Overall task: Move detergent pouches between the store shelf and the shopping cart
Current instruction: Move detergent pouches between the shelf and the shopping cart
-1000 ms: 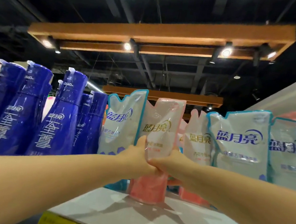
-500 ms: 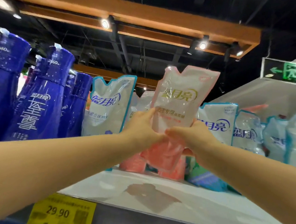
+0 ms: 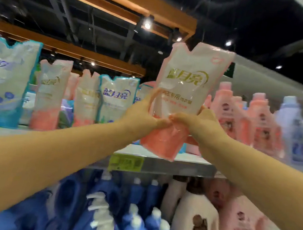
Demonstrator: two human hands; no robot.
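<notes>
Right now I'm gripping the pink detergent pouch (image 3: 186,92) with both hands: my left hand (image 3: 141,113) curls round its left edge and my right hand (image 3: 201,121) round its right, thumbs meeting on the front. It is glossy and creased, white with a gold logo above the grip and salmon pink below. Its long axis stands near upright, the notched top leaning slightly right above my fingers and the bottom hanging below them, in front of the shelf edge (image 3: 188,169)
</notes>
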